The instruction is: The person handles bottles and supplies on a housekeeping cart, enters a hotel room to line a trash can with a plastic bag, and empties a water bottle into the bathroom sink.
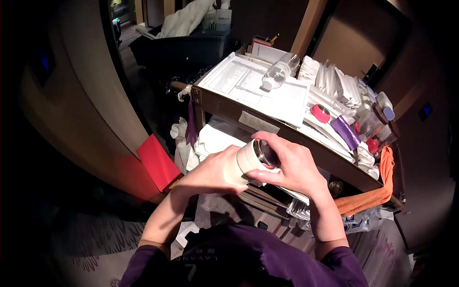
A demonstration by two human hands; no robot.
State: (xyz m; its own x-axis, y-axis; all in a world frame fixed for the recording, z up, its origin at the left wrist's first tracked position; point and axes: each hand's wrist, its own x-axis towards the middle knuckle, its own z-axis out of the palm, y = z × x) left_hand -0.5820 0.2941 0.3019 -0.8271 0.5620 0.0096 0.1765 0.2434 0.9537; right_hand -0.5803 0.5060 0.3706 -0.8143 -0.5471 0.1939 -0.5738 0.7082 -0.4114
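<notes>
Between my two hands, in front of the cart, is a cream-coloured cylindrical container (pixel 246 160) with a dark, shiny top, held tilted. My left hand (pixel 215 170) wraps round its body from the left. At its upper end, my right hand (pixel 294 165) grips the dark top (pixel 266 153) with thumb and fingers. The cart's upper shelf edge (pixel 234 112) is just beyond both hands. Printed sheets (pixel 239 79) lie on that shelf, and a clear plastic bottle (pixel 279 71) rests on its side on them.
White packets (pixel 334 83), a red round item (pixel 320 113) and a purple packet (pixel 346 131) lie on the cart's right part. An orange cloth (pixel 368 198) hangs at its right end. Behind stands a dark bin (pixel 179 48). A red panel (pixel 158 161) is at the left.
</notes>
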